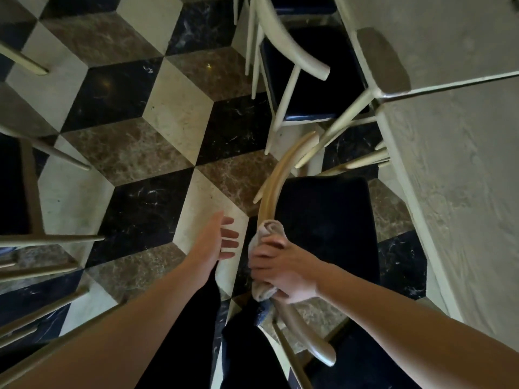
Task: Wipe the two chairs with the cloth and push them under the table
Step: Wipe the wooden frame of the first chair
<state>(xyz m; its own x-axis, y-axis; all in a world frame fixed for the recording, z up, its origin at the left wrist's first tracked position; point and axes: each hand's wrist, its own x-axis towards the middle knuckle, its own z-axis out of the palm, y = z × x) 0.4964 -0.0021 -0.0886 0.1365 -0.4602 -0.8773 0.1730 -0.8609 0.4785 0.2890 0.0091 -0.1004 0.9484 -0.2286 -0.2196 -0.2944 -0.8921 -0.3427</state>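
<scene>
Wiping: the right hand was clenched around the cloth, pressing it onto the curved back rail of the near chair.
Left hand: fingers loosely spread, holding nothing, just left of the rail.
Far chair: partly tucked under the table; whether it was wiped could not be told.
Slip risk: the cloth was bunched, so a hard stroke along the smooth rail could have let it slide off the end.
Tip risk: with no second hand steadying it, downward pressure could have rocked the near chair.
Push risk: its legs sat near the table leg and could have snagged.
</scene>
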